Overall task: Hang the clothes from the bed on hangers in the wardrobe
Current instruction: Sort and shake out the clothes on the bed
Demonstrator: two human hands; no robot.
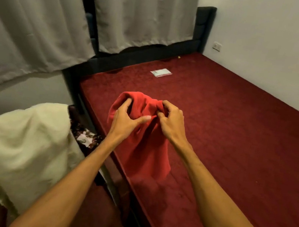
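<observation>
Two bare hands hold a bunched red garment (139,147) in the air over the near left edge of the bed (135,52). The left hand (126,118) grasps a fold between thumb and fingers; the right hand (169,121) pinches the gathered top with curled fingers. With the cloth so bunched, a loose pinch could let it slip onto the dark red mattress (230,137) or into the gap beside the bed. Draped cream fabric (20,140) crowds that left edge. A small clear packet (160,72) lies near the mattress's far left edge. No hanger or wardrobe shows.
</observation>
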